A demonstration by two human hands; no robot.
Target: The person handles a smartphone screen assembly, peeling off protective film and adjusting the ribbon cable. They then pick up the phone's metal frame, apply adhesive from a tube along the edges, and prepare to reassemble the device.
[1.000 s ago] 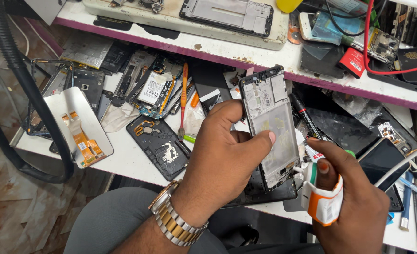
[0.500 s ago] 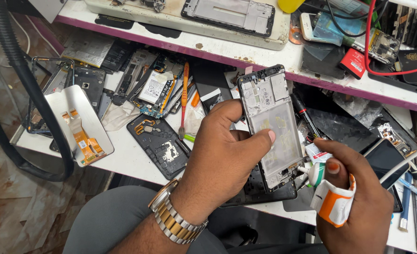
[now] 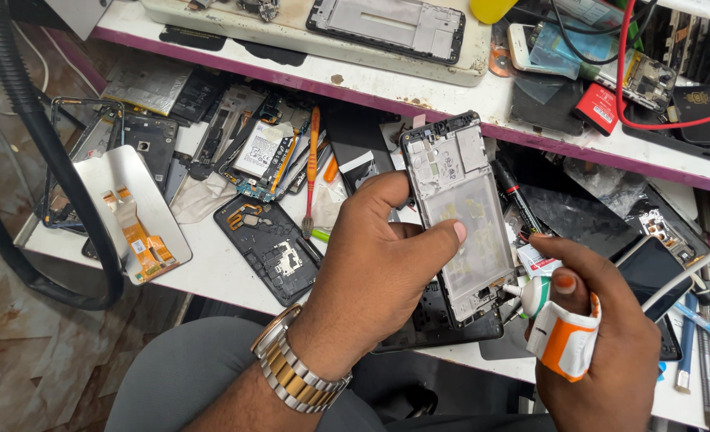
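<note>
Left hand: the left hand (image 3: 379,256), centre of the frame, is wrapped around the phone frame (image 3: 460,214), thumb across its face and fingers behind.
Right hand: the right hand (image 3: 603,336), lower right, is closed on a small glue tube (image 3: 561,332) in orange and white, its nozzle touching the frame's lower right corner.
Phone frame: held tilted above the white workbench (image 3: 219,276), just right of centre, its inner side facing up.
Handling: it looks light, thin and stiff, yet likely to flex or crack under a twist; the long edges seem the safest grip, away from the flat middle panel and any fresh glue line.
Glue tube: soft and squeezable; best pinched near the nozzle.
Around: an orange-handled screwdriver (image 3: 313,164) and a black back cover (image 3: 271,244) lie left of the hands; a red cable (image 3: 631,72) runs at upper right.
</note>
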